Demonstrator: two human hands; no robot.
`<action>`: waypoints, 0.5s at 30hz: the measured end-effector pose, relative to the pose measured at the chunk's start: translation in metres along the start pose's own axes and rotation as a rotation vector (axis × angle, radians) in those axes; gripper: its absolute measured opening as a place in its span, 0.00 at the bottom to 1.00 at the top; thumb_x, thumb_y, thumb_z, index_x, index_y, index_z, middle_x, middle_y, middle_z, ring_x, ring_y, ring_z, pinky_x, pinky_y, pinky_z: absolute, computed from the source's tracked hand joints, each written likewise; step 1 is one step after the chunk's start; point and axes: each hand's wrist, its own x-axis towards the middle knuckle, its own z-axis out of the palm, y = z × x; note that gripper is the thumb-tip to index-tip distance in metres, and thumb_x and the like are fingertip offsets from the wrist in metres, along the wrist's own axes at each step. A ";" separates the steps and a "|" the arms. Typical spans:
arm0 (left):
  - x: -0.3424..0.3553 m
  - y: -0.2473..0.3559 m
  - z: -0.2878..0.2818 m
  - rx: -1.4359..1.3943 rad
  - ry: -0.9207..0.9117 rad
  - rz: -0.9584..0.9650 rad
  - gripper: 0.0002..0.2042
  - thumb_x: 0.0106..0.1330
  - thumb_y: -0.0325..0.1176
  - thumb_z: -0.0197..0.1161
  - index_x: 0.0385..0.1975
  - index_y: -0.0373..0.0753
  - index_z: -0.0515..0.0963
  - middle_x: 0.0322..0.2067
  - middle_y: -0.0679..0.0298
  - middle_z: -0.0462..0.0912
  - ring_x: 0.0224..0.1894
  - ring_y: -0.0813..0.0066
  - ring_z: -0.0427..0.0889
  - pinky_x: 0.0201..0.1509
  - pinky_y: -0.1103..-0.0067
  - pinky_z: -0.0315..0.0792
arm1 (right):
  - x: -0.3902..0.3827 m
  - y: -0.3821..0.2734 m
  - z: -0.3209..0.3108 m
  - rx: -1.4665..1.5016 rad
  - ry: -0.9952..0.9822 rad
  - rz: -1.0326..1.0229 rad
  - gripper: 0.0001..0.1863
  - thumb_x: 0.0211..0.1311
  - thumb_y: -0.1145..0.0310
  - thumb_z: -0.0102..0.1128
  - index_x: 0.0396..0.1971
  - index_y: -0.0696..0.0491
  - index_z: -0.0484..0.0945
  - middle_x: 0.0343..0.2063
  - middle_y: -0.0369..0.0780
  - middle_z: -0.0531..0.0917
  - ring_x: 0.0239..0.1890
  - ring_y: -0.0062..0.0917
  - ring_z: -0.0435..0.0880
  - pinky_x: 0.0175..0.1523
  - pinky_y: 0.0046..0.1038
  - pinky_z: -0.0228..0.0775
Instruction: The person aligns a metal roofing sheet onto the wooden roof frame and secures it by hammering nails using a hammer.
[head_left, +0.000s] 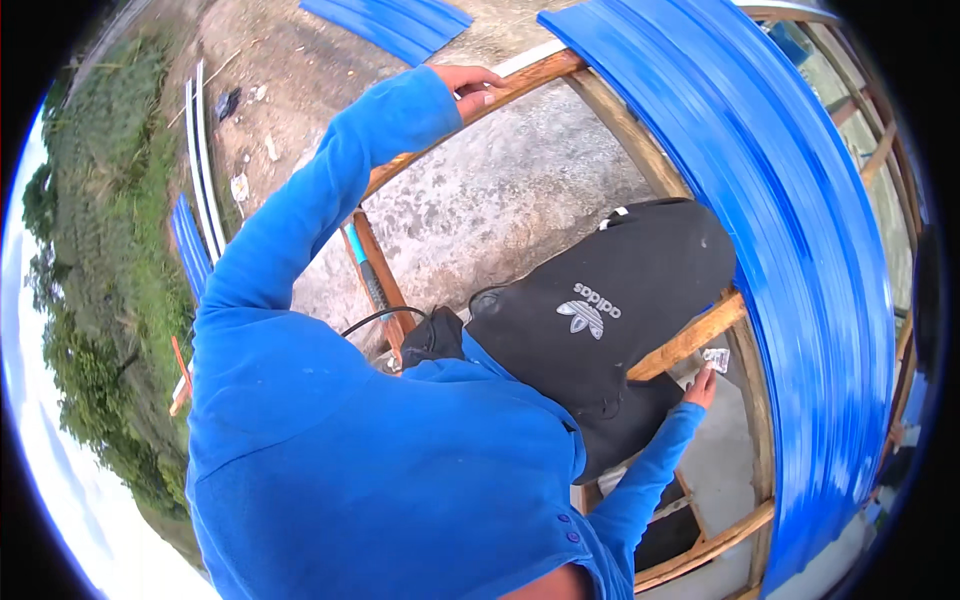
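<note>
My left hand grips a wooden beam at the top of the view, beside a blue ribbed roofing sheet. My right hand holds a small silvery packet beside the lower right of my black trousers, near another wooden beam and the sheet's inner edge. My blue-sleeved arms and body fill the lower middle, and my black-clad leg lies across the timber frame. A tool with a turquoise and dark shaft rests along a timber at my left, with a black cord near it.
Below the frame is a mottled concrete surface. More blue sheets lie on the dirt ground, with long white lengths at the left. Grass and trees border the site. The timber framework continues at the right and bottom.
</note>
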 end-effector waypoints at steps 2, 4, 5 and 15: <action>-0.064 -0.047 -0.004 -0.011 0.041 -0.278 0.13 0.68 0.35 0.55 0.50 0.40 0.75 0.34 0.63 0.82 0.36 0.77 0.78 0.42 0.79 0.72 | 0.075 0.034 0.004 -0.078 -0.120 0.066 0.35 0.57 0.46 0.56 0.58 0.53 0.66 0.49 0.41 0.75 0.50 0.33 0.75 0.45 0.39 0.73; -0.150 -0.096 -0.008 -0.048 0.126 -0.503 0.13 0.68 0.34 0.55 0.50 0.40 0.75 0.33 0.63 0.82 0.34 0.78 0.78 0.41 0.80 0.73 | 0.079 0.013 0.052 0.010 -0.062 0.341 0.36 0.53 0.44 0.58 0.55 0.55 0.68 0.46 0.42 0.76 0.47 0.34 0.76 0.43 0.40 0.74; -0.202 -0.118 -0.005 -0.106 0.183 -0.642 0.13 0.68 0.33 0.54 0.50 0.39 0.75 0.32 0.64 0.82 0.33 0.79 0.78 0.40 0.80 0.73 | 0.080 0.007 0.066 -0.003 -0.093 0.362 0.36 0.53 0.44 0.59 0.55 0.56 0.68 0.46 0.42 0.76 0.47 0.34 0.76 0.43 0.40 0.74; -0.562 -0.125 0.260 -0.113 0.022 -1.350 0.08 0.62 0.36 0.60 0.35 0.41 0.80 0.27 0.60 0.83 0.28 0.71 0.81 0.36 0.75 0.76 | 0.073 -0.006 0.102 -0.107 -0.220 0.413 0.35 0.53 0.45 0.59 0.53 0.57 0.69 0.44 0.43 0.77 0.44 0.34 0.77 0.42 0.38 0.74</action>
